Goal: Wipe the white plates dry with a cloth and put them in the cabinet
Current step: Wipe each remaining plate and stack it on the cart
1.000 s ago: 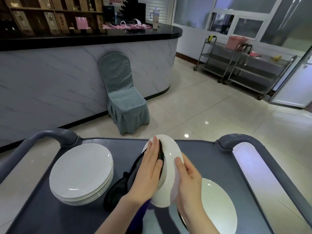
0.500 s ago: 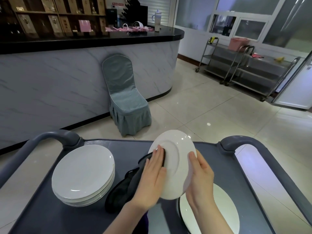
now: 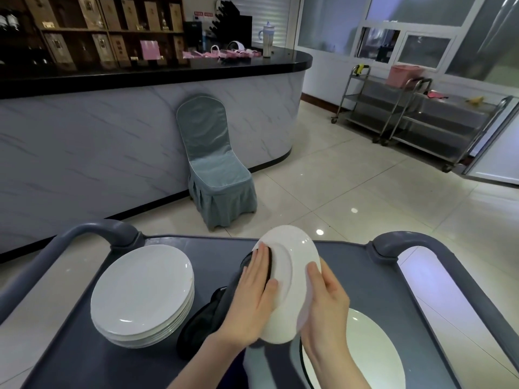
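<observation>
A white plate (image 3: 292, 276) is held upright on edge above the grey cart (image 3: 84, 360). My right hand (image 3: 327, 304) holds its right rim, fingers behind and thumb in front. My left hand (image 3: 252, 296) lies flat with straight fingers, pressing a dark cloth (image 3: 205, 324) against the plate's left face. The cloth hangs down to the cart top. A stack of several white plates (image 3: 143, 293) sits on the cart's left. Another white plate (image 3: 368, 357) lies flat on the right, under my right forearm.
The cart has grey looped handles at the far left (image 3: 92, 234) and far right (image 3: 407, 242). Beyond it stands a grey covered chair (image 3: 216, 169) against a marble counter (image 3: 112, 136). Steel trolleys (image 3: 415, 119) stand at the far right on the tiled floor.
The plate has turned between my hands, its face showing more and then narrowing again. My left hand slid the cloth up and down its left side. The view shifted slightly.
</observation>
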Demonstrator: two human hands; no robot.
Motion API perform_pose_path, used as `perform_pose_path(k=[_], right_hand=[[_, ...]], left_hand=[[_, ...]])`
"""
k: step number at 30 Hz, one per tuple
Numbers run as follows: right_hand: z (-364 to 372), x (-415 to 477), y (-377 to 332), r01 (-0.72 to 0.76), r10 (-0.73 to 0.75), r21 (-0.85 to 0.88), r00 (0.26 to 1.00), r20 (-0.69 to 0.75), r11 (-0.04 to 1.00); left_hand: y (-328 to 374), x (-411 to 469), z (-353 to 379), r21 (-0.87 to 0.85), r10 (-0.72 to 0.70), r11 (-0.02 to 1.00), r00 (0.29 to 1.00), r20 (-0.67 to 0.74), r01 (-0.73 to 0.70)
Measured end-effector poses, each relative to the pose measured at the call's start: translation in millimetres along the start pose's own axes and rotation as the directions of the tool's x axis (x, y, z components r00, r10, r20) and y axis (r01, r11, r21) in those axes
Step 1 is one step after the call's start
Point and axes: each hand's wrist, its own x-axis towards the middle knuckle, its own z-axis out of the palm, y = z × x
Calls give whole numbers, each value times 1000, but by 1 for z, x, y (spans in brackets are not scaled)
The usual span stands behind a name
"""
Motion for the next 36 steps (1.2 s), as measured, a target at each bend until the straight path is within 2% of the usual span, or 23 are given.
perform_pose_path(k=[3,5,7,9,11,12,15,19,22,24,25,27,29,31,33,36], right_hand=[[-2,7,-4,84,-85,-103,996,-7,991],[-6,10,-2,144,-145,-187,989,12,972],[-9,9,1,222,-211,-282,975,68,933],[-10,4,5,332,-278,-376,942,190,865],[-10,-2,11,460,-307,-466,878,367,756],[-10,-5,15,526,-302,-490,833,464,695],[-8,-12,29,649,-206,-512,710,673,563],[0,-19,43,773,-86,-515,580,810,369],[10,-19,49,795,105,-514,509,854,323],[17,-15,53,790,209,-526,483,850,315],[21,-12,55,767,223,-553,506,833,324],[25,-3,57,688,154,-642,633,759,338],[26,12,60,571,39,-753,788,615,328],[28,24,63,372,53,-839,904,425,397],[36,30,70,125,170,-820,950,261,558],[49,28,83,-58,245,-686,953,179,725]], left_hand=[[-16,-15,4,42,-63,997,996,65,60],[-24,-26,2,-5,-111,994,987,113,112],[-19,-27,-6,-86,-202,975,978,52,206],[-2,-21,-21,-316,-354,892,934,-46,323],[13,-12,-36,-614,-452,717,891,-48,331],[15,-11,-43,-708,-471,640,881,-53,299],[13,-15,-59,-736,-560,607,819,-126,301],[-5,-31,-68,-766,-684,541,711,-162,346],[-21,-45,-75,-802,-717,507,671,-188,317],[-30,-53,-81,-816,-713,502,672,-201,288],[-34,-56,-84,-819,-715,501,667,-209,281],[-45,-62,-94,-825,-728,499,645,-232,266],[-56,-68,-106,-831,-735,495,633,-245,253],[-66,-72,-118,-830,-731,495,638,-241,255],[-75,-77,-126,-828,-733,496,638,-237,262],[-87,-83,-133,-825,-729,505,638,-248,256]])
